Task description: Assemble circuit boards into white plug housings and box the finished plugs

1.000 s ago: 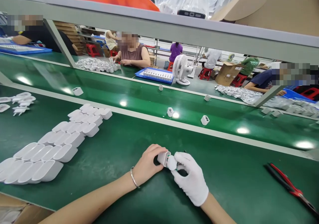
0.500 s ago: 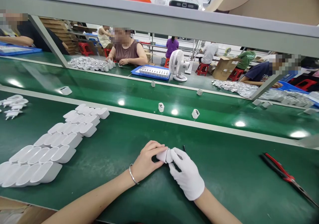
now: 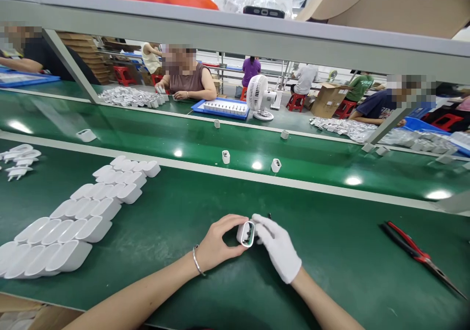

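Between the thumb and fingers of my bare left hand (image 3: pixel 216 239) is a white oval housing (image 3: pixel 246 234). Its open end faces me and shows a green board inside. My right hand (image 3: pixel 277 244), in a white glove, is at the housing's right side, fingertips close against its edge; whether they pinch anything is hidden. Just behind the gloved fingers lies a small black item (image 3: pixel 270 216). Rows of white oval housings (image 3: pixel 69 229) stand on the green table at the left.
Red-and-black pliers (image 3: pixel 418 254) lie at the right. White plug parts (image 3: pixel 20 158) sit at far left. Beyond the pale rail (image 3: pixel 293 186), several white housings rest on the green belt. A shelf (image 3: pixel 235 31) crosses above; people sit behind it.
The housing has turned so its open end with the green board shows. My gloved fingers have shifted off its front to its right side. Housings on the belt have moved slightly left.
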`<state>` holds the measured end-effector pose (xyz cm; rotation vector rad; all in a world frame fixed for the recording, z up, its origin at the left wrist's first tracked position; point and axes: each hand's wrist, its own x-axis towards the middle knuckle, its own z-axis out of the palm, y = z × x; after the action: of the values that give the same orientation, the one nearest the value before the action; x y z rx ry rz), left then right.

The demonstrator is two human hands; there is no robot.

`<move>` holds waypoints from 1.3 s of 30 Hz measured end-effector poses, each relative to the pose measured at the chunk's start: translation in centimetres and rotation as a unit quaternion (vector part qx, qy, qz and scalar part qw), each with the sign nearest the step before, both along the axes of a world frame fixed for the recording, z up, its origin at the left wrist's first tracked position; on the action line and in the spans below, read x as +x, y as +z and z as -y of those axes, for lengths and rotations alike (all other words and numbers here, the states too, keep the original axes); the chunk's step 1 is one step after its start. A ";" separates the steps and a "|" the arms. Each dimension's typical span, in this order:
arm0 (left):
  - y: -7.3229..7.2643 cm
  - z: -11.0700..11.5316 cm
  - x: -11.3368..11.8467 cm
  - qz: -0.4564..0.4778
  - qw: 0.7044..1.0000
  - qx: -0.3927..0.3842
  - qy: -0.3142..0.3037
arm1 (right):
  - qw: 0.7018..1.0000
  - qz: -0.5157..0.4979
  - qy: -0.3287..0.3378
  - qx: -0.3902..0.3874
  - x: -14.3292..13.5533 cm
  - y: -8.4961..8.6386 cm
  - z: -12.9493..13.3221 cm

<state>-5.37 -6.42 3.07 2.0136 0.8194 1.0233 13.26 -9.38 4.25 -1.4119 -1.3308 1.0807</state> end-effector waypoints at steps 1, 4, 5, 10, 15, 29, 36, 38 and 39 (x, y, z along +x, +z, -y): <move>-0.1 -0.1 0.0 0.006 1.000 -0.011 0.007 | 0.996 0.083 -0.030 0.011 0.6 0.1 -0.1; -0.4 -0.4 -0.1 0.046 0.997 -0.065 0.021 | 0.960 0.263 -0.077 -0.057 2.8 -0.3 -0.5; -0.6 -0.5 -0.1 0.069 0.993 -0.093 0.015 | 0.958 0.257 -0.071 -0.110 3.3 -0.6 -0.6; -1.1 -0.5 0.0 0.192 0.951 -0.235 -0.053 | 0.976 -0.014 -0.004 -0.219 3.3 -0.9 -1.3; -1.1 -0.1 0.2 0.159 0.954 -0.248 -0.052 | 0.928 -0.354 -0.031 -0.115 1.3 0.7 -0.7; -1.2 0.1 0.5 0.085 0.971 -0.211 -0.076 | 0.933 -0.336 -0.096 -0.083 -1.6 -1.1 0.1; -0.6 0.2 0.8 0.072 0.976 -0.191 -0.071 | 0.962 -0.244 -0.112 -0.053 -1.4 -1.5 0.0; -0.7 0.3 0.8 0.074 0.973 -0.207 -0.067 | 0.965 -0.227 -0.115 -0.061 -1.5 -1.1 0.0; -0.8 0.4 0.8 0.077 0.970 -0.220 -0.067 | 0.965 -0.224 -0.121 -0.066 -1.6 -1.0 0.0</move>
<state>-4.52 -6.77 2.30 1.5695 0.7393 0.8235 11.62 -9.33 3.29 -1.2864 -0.7545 1.2467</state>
